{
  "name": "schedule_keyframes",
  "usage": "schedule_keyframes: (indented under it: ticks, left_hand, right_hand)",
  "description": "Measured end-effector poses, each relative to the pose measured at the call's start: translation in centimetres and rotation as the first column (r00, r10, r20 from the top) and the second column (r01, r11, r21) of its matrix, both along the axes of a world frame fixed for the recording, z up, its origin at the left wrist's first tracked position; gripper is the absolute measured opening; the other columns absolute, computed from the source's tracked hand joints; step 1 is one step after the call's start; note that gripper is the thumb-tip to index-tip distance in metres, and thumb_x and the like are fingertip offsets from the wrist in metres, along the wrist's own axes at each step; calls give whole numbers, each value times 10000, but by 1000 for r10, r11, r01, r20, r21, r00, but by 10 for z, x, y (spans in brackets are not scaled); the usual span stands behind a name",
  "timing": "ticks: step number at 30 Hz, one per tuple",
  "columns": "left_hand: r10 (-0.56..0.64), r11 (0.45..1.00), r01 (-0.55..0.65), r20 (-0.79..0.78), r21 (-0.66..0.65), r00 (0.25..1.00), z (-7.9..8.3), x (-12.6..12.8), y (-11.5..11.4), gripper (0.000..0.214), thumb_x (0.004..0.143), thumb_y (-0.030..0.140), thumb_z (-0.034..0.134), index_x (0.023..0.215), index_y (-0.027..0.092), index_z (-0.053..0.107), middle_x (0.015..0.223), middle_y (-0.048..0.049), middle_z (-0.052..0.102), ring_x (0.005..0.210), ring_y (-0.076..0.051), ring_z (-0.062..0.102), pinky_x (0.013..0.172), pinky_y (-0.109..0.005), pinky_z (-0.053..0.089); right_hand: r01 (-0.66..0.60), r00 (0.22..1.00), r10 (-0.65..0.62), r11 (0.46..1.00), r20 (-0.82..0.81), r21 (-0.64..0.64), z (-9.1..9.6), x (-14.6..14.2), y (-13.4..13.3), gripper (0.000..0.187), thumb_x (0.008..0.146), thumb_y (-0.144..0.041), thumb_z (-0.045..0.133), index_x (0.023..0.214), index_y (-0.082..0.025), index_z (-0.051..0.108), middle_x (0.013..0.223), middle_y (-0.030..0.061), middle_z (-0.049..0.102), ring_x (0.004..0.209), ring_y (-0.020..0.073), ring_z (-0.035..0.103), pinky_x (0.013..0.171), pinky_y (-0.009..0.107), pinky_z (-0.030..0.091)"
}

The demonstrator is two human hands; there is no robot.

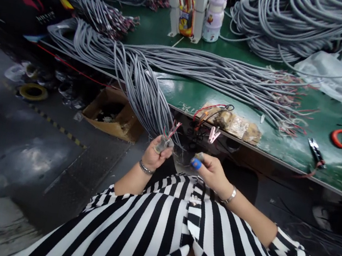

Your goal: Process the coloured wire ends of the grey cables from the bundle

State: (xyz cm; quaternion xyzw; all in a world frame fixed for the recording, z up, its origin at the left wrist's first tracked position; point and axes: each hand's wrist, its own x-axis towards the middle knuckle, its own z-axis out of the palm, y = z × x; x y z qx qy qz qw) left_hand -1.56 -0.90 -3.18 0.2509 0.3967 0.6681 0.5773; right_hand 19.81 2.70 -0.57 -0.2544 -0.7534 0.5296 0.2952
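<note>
Left hand (158,148) pinches a thin grey cable end with splayed reddish wires (172,131) near centre — looks already bared. Right hand (212,173) has thumb and forefinger close, can't tell if touching. Long grey cable bundle (146,91) hangs far-left of it — can't tell how many ends remain unbared.

A thick bundle of slim, round, smooth grey cables (146,89) lay partly on the green desk (286,145), bent in loose loops at its left end. From there it spilled over the front edge and slanted down to the right, its strands side by side and slightly fanned. At its lower end, a small spray of thin, splayed, mostly pinkish-red and green wires (175,126) pointed upward from the left grip (155,154). How many cables these wires came from was unclear.
</note>
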Motion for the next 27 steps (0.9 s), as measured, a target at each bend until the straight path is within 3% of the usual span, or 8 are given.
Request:
schedule_keyframes:
  ticks: [2,7,13,17,19,22,25,27]
  left_hand:
    - [-121,993,122,79,-6,990,3,5,-6,414,637,499,806,620,162,567,354,107,257,285,-28,210,371,-182,227]
    - [-227,974,228,115,4,967,0,14,-10,399,696,475,741,563,163,531,336,107,196,263,-24,179,364,-195,216]
    - [-270,962,273,98,-16,958,-10,19,-11,428,624,475,809,874,158,668,397,98,390,270,-14,213,309,-173,133]
    - [-312,948,313,26,-50,950,-11,19,-11,529,593,492,841,954,141,679,447,82,441,302,-6,238,310,-170,145]
    - [-323,945,323,-2,-54,946,-10,21,-10,499,599,511,838,889,139,675,443,84,423,311,-7,240,312,-167,153]
    - [-301,953,301,-11,-35,953,-6,24,-8,471,551,506,869,697,142,608,454,74,444,339,-15,314,333,-151,233]
    - [-295,955,294,-20,-48,955,-2,26,-6,507,496,485,902,607,140,547,476,55,486,400,-41,426,411,-164,373]
    - [-305,951,302,-43,-63,952,-2,25,-6,519,489,498,902,603,137,548,487,47,500,407,-43,437,421,-167,387]
  right_hand:
    - [88,994,-91,995,-54,-43,-2,1,0,250,919,-417,550,863,-184,622,782,38,633,694,146,577,653,274,486]
    - [46,981,-62,995,-185,-88,5,-7,-5,267,878,-429,614,1015,-206,666,998,94,684,895,219,653,813,371,551]
    - [-14,941,-132,904,-310,-427,13,-28,-6,386,781,-477,727,1048,-235,589,954,60,686,859,202,687,807,374,586]
    - [-36,907,-168,883,-387,-467,11,-29,-7,374,779,-458,736,998,-241,524,1008,65,696,922,197,698,833,371,587]
    - [-12,930,-125,930,-346,-369,10,-24,-8,298,839,-431,674,1012,-235,531,1012,76,711,911,201,708,829,373,590]
    - [-30,984,39,998,-175,55,9,-13,-11,195,885,-259,582,1075,-213,584,1123,109,711,983,217,707,881,376,573]
    - [-134,990,143,888,13,439,9,-3,-13,382,832,-93,505,1193,-195,577,1302,131,641,1119,218,666,915,354,559]
    - [-143,989,140,846,46,514,9,0,-12,503,799,-44,461,1272,-197,536,1330,122,626,1137,200,659,901,331,565]
